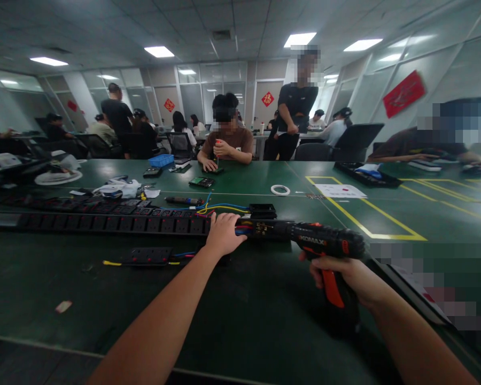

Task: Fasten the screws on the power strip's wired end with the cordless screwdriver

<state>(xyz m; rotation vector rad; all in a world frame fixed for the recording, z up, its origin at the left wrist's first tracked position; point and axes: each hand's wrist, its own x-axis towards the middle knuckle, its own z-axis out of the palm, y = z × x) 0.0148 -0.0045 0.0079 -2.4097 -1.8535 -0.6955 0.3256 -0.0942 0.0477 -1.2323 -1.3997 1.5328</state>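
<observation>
A long black power strip point(144, 222) with many sockets lies across the green table. Near its right end, my left hand point(224, 233) grips it, fingers over the far side and thumb by an opening with coloured wires point(244, 230). My right hand point(344, 267) is closed around the handle of a black and orange cordless drill point(324, 240). The drill points left, its front end close to the exposed metal parts point(261, 228) inside the strip; whether the bit touches them I cannot tell. A loose socket block point(148, 255) with wires lies in front of the strip.
Behind the strip lie a dark pen-like screwdriver point(183, 201), a small black module point(263, 210) and a white tape roll point(280, 190). A blue basket point(161, 160) and black tray point(366, 175) stand farther back. A co-worker point(226, 141) sits opposite with a red-handled tool.
</observation>
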